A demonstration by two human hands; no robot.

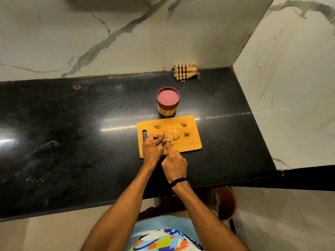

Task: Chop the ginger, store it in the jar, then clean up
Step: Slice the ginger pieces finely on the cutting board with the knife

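A wooden cutting board (188,142) lies on the black counter. Several pale ginger slices (174,133) are fanned out at its middle, with three unpeeled ginger chunks (183,123) around them. My left hand (152,146) has its fingers curled on a piece of ginger at the board's left side; the piece itself is mostly hidden. My right hand (174,163) grips a small knife (164,134), index finger stretched along its back, blade just left of the slices. A jar (167,110) with a maroon lid (168,97) on it stands right behind the board.
A checked cloth (185,71) lies crumpled at the back of the counter (72,133) against the marble wall. A marble side wall (290,87) closes off the right end. A brown stool (226,203) stands below the counter's front edge.
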